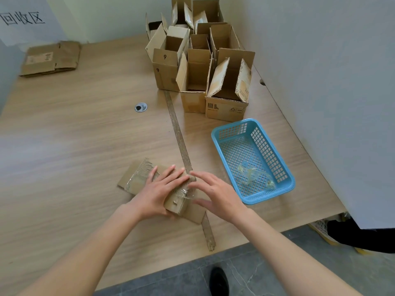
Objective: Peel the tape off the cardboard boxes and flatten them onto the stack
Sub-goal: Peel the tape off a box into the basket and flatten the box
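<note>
The cardboard box [149, 184] lies collapsed in the lower middle of the frame, on the wooden table [64, 135], under both hands. The left hand [159, 194] grasps it, fingers spread flat over the top face and thumb tucked round the near edge; the right hand [215, 194] hovers just beside it, released, fingers fanned and holding nothing. Crinkled clear tape [183, 194] clings to the near end between the hands. To do this step well, I judge the left hand should pin the cardboard firmly while the right pinches the loose tape edge and draws it low along the surface, so the paper skin does not tear. The box's long axis runs from upper left to lower right, its taped end nearest the right hand. Right of it sits a blue basket [220, 137] with tape scraps [253, 175]; beyond stand open boxes [201, 67]; the flattened stack [51, 58] lies at the upper left.
</note>
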A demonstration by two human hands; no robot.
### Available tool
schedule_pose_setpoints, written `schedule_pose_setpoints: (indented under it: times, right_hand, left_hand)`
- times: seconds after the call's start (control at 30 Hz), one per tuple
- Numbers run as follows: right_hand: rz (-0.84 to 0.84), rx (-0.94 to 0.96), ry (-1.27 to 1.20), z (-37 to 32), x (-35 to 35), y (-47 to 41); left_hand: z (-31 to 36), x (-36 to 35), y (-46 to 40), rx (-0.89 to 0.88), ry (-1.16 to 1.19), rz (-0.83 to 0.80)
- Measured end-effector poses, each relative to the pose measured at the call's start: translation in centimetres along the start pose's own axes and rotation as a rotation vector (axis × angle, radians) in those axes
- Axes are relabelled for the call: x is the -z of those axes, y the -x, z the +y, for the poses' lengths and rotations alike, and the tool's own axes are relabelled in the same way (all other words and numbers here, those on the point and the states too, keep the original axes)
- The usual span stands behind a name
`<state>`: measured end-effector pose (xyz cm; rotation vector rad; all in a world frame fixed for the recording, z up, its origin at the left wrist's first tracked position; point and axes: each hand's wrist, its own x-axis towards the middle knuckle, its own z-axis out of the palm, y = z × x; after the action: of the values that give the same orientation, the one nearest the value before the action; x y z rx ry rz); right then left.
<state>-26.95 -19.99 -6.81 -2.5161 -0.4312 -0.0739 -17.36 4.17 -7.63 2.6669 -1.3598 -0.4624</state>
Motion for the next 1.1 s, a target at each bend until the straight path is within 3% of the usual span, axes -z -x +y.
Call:
schedule_pose_setpoints:
  times: [0.13,0.3,0.4,0.5,0.6,0.8,1.1]
  right_hand:
    - [-0.008,0.050,0.003,-1.1,-0.1,-1.8]
    - [-0.054,0.038,0.071,-2.9,-0.4,-2.2]
    - [-0.080,-0.026,0.089,-4.7,-1.2,-2.0]
    - [-0.057,-0.147,0.077,-5.6,-1.6,-1.9]
    - [-0.042,-0.185,0.070,-6.3,-1.7,-1.9]
    - [-0.096,-0.207,0.124,-7.1,-1.1,-2.4]
    - [-0.059,-0.212,-0.207,-7.5,-2.5,-2.0]
  left_hand:
    - [0.4,0.3,0.8,0.048,-0.068,0.045]
    - [3.1,-1.3,3.6,0.263,0.053,0.144]
    - [5.2,-3.1,4.5,0.396,0.109,0.310]
    - [6.3,-3.9,4.8,0.673,0.242,0.508]
    - [6.4,-4.6,5.3,0.832,0.367,0.612]
    - [6.2,-4.0,5.3,0.764,0.463,0.584]
    - [5.3,-3.8,5.3,0.656,0.649,0.523]
